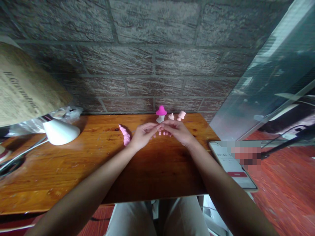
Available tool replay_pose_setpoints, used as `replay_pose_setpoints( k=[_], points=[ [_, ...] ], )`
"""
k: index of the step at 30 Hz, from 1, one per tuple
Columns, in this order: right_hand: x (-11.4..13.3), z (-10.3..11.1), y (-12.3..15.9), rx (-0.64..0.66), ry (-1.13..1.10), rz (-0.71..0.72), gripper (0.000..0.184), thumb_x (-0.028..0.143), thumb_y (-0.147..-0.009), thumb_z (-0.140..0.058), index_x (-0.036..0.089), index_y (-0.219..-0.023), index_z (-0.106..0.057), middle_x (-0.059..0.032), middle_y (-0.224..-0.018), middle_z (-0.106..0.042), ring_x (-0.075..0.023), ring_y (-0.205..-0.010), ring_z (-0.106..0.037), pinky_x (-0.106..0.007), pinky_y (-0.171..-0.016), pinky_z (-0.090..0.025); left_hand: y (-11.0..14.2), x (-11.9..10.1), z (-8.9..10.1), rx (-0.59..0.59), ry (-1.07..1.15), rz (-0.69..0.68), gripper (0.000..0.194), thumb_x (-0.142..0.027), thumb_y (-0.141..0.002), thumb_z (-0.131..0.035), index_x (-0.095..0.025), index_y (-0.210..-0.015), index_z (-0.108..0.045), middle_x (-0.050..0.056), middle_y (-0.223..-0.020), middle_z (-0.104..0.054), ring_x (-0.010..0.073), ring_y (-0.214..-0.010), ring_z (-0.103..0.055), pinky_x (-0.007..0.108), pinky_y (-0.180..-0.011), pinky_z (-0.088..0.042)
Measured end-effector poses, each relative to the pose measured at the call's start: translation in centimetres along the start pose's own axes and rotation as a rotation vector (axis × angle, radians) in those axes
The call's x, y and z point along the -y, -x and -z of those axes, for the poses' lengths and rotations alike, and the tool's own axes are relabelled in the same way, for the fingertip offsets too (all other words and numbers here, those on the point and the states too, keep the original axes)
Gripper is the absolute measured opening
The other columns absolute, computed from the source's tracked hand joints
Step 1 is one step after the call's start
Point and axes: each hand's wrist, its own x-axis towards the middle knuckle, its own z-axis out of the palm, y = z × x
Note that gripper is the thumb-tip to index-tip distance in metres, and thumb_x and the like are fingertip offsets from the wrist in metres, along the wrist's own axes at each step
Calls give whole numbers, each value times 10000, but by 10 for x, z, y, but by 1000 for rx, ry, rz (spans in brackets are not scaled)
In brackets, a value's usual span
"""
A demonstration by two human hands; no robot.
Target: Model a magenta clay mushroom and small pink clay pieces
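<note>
My left hand (pixel 144 135) and my right hand (pixel 178 131) meet over the table, thumbs and fingers pinched together at the tips. Whatever sits between the fingertips is too small and covered to name. Just behind them stands a small mushroom figure (pixel 161 111) with a magenta cap and a whitish stem. To its right are a small pale pink pointed piece (pixel 171 116) and a pale pink mushroom-like piece (pixel 181 115). A wrinkled, elongated pink lump (pixel 125 135), resembling modelling clay, lies left of my left hand.
The wooden table (pixel 81 170) ends at a grey brick wall (pixel 137 59). On the left is a lamp with a white base (pixel 61 132) and a paper-like printed shade (pixel 27 88), with cables and clear plastic nearby. A phone (pixel 233 167) lies by my right forearm.
</note>
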Motion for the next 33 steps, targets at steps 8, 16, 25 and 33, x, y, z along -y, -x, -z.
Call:
replay_pose_setpoints(
  k=[8, 16, 25, 33],
  points=[
    [0, -2, 2, 30, -19, 55, 297, 414, -763, -792, 201, -960, -729, 4, -730, -671, -110, -611, -556, -236, -535, -408, 0, -6, -1, 24, 271, 185, 390, -510, -726, -787, -144, -847, -726, 46, -786, -697, 82, -591, -537, 202, -529, -380],
    [3, -2, 3, 50, -17, 30, 296, 425, -779, -774, 192, -959, -740, 6, -714, -661, -104, -608, -542, -230, -539, -397, 0, -11, 0, 94, 546, 339, 354, -412, -663, -866, -143, -792, -676, -47, -595, -517, 44, -517, -430, 174, -477, -305],
    [1, -4, 2, 61, -57, 18, 296, 419, -763, -786, 192, -945, -732, 5, -742, -664, -95, -594, -517, -226, -524, -374, 0, -8, -1, 114, 604, 428, 366, -437, -669, -863, -151, -768, -657, -48, -610, -530, 48, -523, -442, 180, -495, -325],
    [0, -3, 1, 7, -71, -8, 316, 450, -752, -789, 187, -903, -702, 19, -687, -644, -89, -567, -502, -221, -516, -356, -1, -8, 0, 67, 560, 368, 372, -393, -631, -891, -140, -845, -721, -17, -695, -591, 50, -596, -500, 158, -521, -352]
  ],
)
